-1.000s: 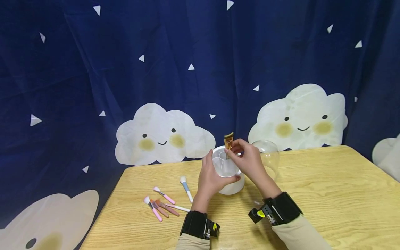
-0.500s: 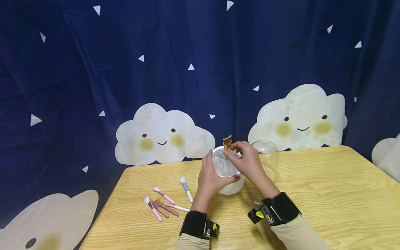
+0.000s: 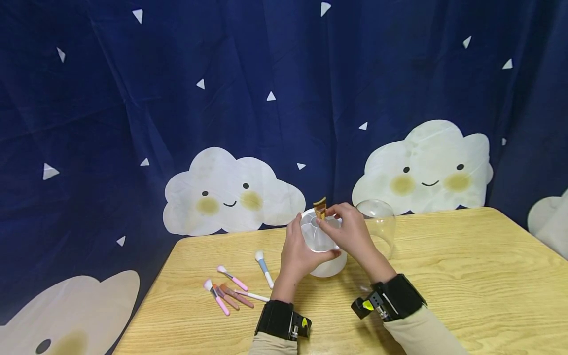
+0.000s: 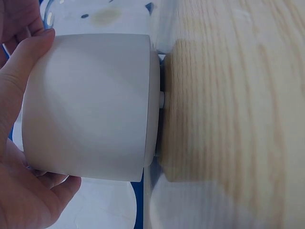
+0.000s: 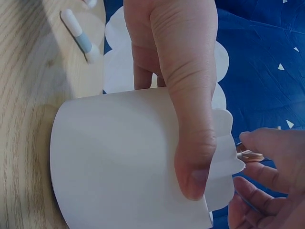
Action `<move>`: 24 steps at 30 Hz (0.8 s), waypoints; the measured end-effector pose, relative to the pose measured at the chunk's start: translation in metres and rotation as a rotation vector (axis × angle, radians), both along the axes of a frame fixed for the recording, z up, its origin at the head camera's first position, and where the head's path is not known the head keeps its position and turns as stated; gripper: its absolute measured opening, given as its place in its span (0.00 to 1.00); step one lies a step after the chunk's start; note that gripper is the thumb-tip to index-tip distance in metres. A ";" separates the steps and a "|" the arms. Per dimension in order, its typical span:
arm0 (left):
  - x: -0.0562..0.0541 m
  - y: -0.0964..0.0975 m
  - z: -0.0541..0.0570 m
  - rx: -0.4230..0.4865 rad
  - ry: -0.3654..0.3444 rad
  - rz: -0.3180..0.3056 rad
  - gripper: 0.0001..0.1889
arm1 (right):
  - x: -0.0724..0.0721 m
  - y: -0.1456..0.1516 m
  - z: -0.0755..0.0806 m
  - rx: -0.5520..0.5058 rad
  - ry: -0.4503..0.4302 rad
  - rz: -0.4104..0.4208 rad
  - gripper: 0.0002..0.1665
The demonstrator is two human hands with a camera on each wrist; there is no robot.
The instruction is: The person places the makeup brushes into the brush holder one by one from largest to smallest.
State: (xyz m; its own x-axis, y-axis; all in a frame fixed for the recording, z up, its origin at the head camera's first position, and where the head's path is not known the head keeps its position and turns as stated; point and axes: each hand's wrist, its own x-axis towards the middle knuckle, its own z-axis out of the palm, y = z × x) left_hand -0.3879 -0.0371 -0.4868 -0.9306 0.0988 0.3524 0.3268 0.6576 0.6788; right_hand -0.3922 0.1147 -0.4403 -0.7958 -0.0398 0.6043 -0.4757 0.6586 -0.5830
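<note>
My left hand (image 3: 298, 252) grips the side of a white round brush holder (image 3: 329, 268), its thumb across the near side below the rim. Dividers split the inside into compartments around a central ring. My right hand (image 3: 351, 228) pinches a makeup brush (image 3: 320, 208) with a brown flared head, upright over the holder's opening. Its lower end is hidden by the fingers. The holder's plain wall (image 4: 90, 105) fills much of the left wrist view, its base close to the table. In the right wrist view a bit of the brush (image 5: 251, 156) shows between the right fingertips, beside the scalloped inner rim.
Several makeup brushes lie on the wooden table (image 3: 443, 276) at the left: pink ones (image 3: 217, 297), brown ones (image 3: 237, 296), a blue-and-white one (image 3: 265, 268) and a white handle (image 3: 253, 295). A clear dome cover (image 3: 382, 224) stands just behind the right hand. A dark blue curtain (image 3: 266, 59) hangs behind.
My right hand has moved slightly left and down with the brush, whose head now sits lower over the holder. The left hand and holder stay almost still.
</note>
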 end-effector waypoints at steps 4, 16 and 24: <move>0.000 -0.001 0.000 0.002 0.002 0.003 0.69 | 0.000 -0.001 -0.001 0.021 -0.002 0.003 0.16; 0.002 -0.002 -0.001 -0.002 0.011 0.001 0.69 | 0.001 0.000 0.001 0.030 -0.023 0.019 0.14; 0.002 -0.001 0.000 -0.001 0.016 0.003 0.69 | 0.009 0.004 0.015 0.042 -0.062 0.027 0.16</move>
State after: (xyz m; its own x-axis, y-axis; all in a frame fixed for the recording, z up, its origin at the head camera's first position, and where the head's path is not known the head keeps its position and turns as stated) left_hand -0.3863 -0.0379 -0.4866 -0.9251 0.0968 0.3671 0.3360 0.6593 0.6727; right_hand -0.3834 0.1190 -0.4256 -0.8301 -0.0863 0.5509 -0.4574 0.6703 -0.5843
